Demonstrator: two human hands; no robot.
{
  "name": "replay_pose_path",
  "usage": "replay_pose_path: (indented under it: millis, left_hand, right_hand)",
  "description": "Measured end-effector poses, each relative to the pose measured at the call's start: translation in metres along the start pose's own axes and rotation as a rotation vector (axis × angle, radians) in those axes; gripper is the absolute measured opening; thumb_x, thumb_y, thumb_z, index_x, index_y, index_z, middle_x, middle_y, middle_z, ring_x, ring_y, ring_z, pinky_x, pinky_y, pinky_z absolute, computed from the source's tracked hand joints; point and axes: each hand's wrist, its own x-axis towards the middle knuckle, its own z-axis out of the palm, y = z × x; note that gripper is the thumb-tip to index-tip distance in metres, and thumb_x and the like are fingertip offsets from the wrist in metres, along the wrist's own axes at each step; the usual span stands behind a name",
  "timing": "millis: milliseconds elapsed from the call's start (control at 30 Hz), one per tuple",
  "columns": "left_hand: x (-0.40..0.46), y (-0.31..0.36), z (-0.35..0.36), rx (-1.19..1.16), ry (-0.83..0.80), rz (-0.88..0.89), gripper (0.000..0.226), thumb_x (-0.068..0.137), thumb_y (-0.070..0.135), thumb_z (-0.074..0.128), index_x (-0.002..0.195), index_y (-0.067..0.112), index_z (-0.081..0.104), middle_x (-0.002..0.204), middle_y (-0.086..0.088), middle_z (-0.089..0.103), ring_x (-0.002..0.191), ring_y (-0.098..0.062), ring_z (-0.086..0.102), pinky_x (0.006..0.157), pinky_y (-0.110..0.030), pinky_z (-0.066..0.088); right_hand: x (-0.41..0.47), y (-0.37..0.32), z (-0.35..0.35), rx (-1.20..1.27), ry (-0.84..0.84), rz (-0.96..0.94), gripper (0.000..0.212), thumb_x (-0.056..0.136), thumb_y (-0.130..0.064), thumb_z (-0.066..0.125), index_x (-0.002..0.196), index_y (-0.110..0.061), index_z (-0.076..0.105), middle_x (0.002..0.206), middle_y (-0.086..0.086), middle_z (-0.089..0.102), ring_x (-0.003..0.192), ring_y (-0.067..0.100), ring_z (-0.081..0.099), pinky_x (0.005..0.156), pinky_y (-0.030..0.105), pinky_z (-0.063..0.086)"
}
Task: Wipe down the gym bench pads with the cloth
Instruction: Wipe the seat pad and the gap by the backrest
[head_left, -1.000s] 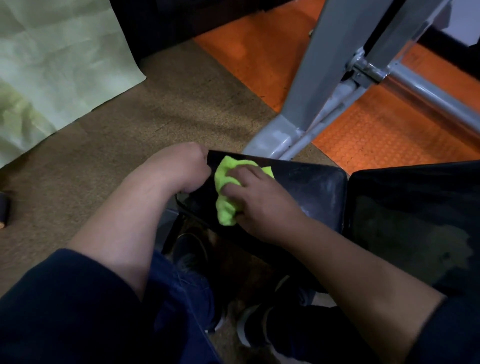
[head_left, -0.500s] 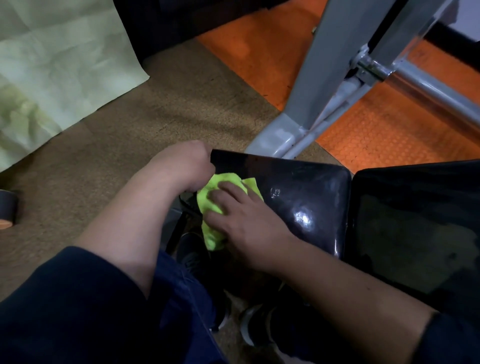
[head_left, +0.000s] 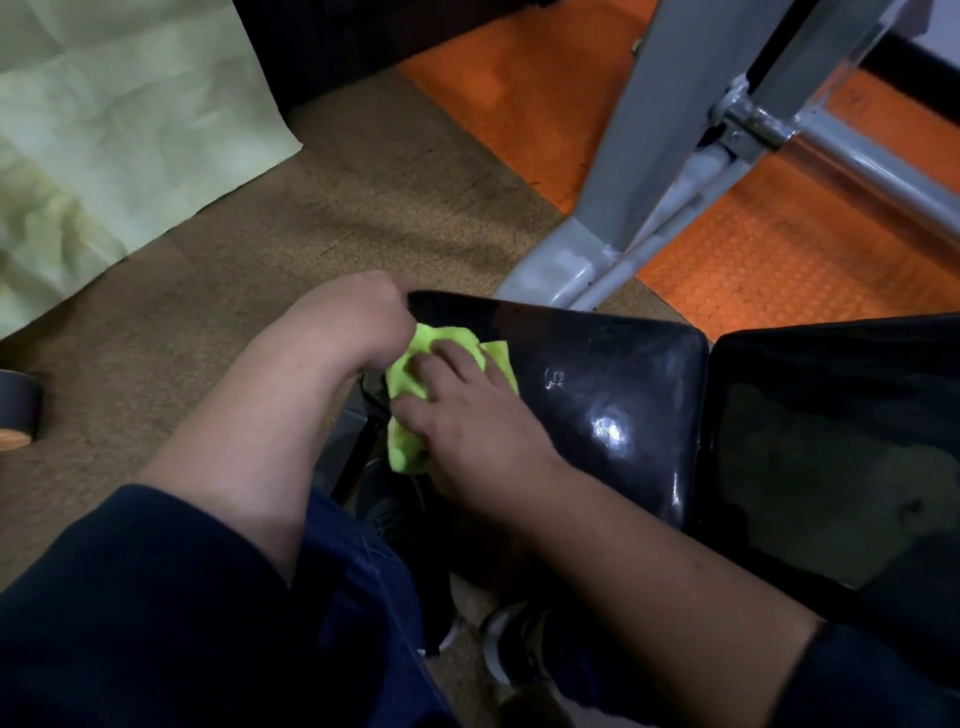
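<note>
**Cloth at the seat pad's end**

Our right hand (head_left: 467, 431) presses the green cloth (head_left: 415, 379) flat-fingered against the left end of the black seat pad (head_left: 613, 395). Our left hand (head_left: 353, 322) curls its fingers round the pad's corner.

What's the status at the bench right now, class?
Right hand presses cloth on pad edge. Left hand grips pad corner. Nothing in the way.
</note>
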Motion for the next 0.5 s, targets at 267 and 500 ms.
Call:
replay_pose_path:
  millis: [267,500]
  left_hand:
    - [0.005,-0.031,-0.006,-0.047,-0.019,-0.093,0.043,0.096,0.003,0.044,0.133,0.014,0.063,0.143,-0.015,0.055,0.129,-0.033,0.052,0.101,-0.033,0.042]
    - [0.005,-0.048,-0.002,-0.077,-0.056,-0.066,0.049,0.094,0.003,0.046,0.137,0.021,0.060,0.150,-0.008,0.050,0.133,-0.029,0.049,0.104,-0.030,0.039]
  right_hand:
    - [-0.003,0.015,0.001,-0.016,0.018,-0.046,0.040,0.076,-0.028,0.067,0.116,-0.023,0.063,0.132,0.012,0.051,0.133,0.038,0.037,0.106,0.057,0.035]
    - [-0.001,0.009,0.003,-0.015,-0.075,-0.156,0.041,0.081,-0.026,0.069,0.121,-0.024,0.060,0.140,0.012,0.045,0.141,0.037,0.027,0.113,0.058,0.025]
